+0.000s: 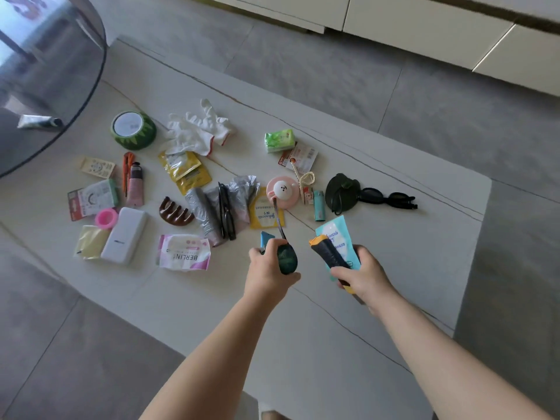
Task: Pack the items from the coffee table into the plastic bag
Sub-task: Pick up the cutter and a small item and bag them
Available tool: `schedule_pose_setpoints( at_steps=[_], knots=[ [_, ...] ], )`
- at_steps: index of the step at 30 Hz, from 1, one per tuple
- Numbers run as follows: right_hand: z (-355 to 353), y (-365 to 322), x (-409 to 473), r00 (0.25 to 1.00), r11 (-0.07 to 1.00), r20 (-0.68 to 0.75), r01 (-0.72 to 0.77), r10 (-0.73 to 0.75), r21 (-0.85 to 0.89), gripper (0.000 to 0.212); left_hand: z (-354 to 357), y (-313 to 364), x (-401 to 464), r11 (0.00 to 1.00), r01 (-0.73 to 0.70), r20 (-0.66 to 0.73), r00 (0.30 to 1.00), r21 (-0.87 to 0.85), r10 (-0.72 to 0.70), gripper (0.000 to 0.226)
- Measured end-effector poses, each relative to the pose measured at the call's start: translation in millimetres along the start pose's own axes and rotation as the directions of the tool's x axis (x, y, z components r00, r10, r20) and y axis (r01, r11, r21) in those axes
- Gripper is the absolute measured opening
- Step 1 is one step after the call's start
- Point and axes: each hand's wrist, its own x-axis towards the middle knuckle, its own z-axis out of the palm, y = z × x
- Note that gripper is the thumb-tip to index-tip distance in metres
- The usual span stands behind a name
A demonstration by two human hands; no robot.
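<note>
My left hand (268, 269) grips a dark green oval object (287, 258) with a thin cord and a small blue item (266, 238) above the white coffee table (394, 237). My right hand (362, 275) holds a dark utility knife with an orange tip (328, 253) together with a light blue sachet (335, 234). Many small items lie spread on the table: a crumpled grey plastic bag (239, 189), white gloves (201, 130), a white power bank (124, 235), a pink wipes pack (184, 252), black sunglasses (386, 198) and a teal lighter (319, 205).
A green tape roll (133, 130), a brown hair claw (175, 210), yellow sachets (185, 169), a pink round holder (282, 190) and a dark green fan (341, 191) also lie there. A dark glass round table (45, 95) overlaps the far left. Cream cabinets (424, 22) line the back.
</note>
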Motion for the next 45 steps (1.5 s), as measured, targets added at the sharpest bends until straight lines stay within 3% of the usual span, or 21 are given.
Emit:
schedule_pose_setpoints(
  at_steps=[5,10,18,22,26,31,36,45],
  knots=[
    [13,-34,-56,0.992,0.999,0.121,0.044,-0.041,-0.023,0.026,-47,8,-61,0.993,0.043,-0.074,0.996,-0.109,-0.051,0.064],
    [29,-70,-135,0.961,0.996,0.264,0.077,-0.084,0.034,0.035,-96,1,-149,0.957,0.087,-0.153,0.979,-0.275,-0.133,0.062],
    [99,-123,-259,0.810,0.981,0.583,0.160,-0.065,-0.112,0.033,-174,-58,-285,0.818,0.191,-0.283,0.875,-0.543,-0.392,0.063],
    [147,-143,-319,0.698,0.935,0.714,0.290,-0.060,-0.205,0.035,-211,-101,-346,0.689,0.185,-0.335,0.767,-0.701,-0.547,0.060],
    [200,-149,-370,0.600,0.904,0.799,0.355,-0.027,-0.236,0.040,-240,-141,-402,0.488,0.065,-0.312,0.693,-0.871,-0.650,0.057],
    [260,-142,-432,0.509,0.876,0.859,0.392,0.050,-0.283,0.028,-262,-197,-467,0.329,-0.076,-0.303,0.619,-0.941,-0.724,0.052],
    [318,-132,-477,0.472,0.773,0.878,0.527,0.080,-0.353,0.035,-272,-263,-521,0.223,-0.144,-0.265,0.556,-0.964,-0.788,0.053],
    [425,-101,-517,0.518,0.634,0.845,0.610,0.134,-0.475,0.028,-271,-368,-572,0.033,-0.232,-0.144,0.483,-0.972,-0.863,0.061]
  ],
)
